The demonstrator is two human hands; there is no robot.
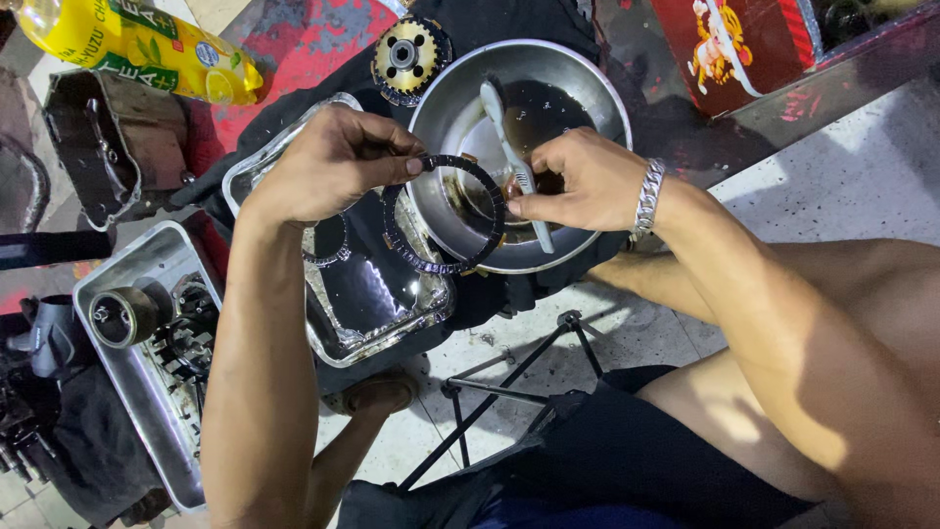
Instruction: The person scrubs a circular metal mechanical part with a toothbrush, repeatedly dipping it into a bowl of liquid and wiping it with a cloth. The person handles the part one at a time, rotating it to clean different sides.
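Pinched between thumb and fingertips, the dark toothed friction ring [443, 216] hangs in the middle of the frame, the left hand [328, 167] holding its upper left edge in a closed grip. On the ring's right side the right hand [578, 181] pinches the rim with its fingers pressed together, a silver chain bracelet [648, 196] around its wrist. The ring sits tilted over the near edge of the round polished steel bowl [587, 78], which holds a shallow pool of dark oil and a white-handled toothbrush [509, 157] lying across it.

Just left of the bowl, below the left hand, lies a rectangular shiny metal tray [367, 313] with another dark ring [328, 240] resting in it. At the lower left of the frame a second, deeper steel tray [147, 264] carries greasy engine parts, among them a round drum-shaped piece [119, 315]. At the top centre sits a brass-coloured toothed hub [406, 57]. A yellow plastic drink bottle [127, 44] lies in the upper left, and a red printed box [739, 44] stands at the upper right. Everything rests on the floor.
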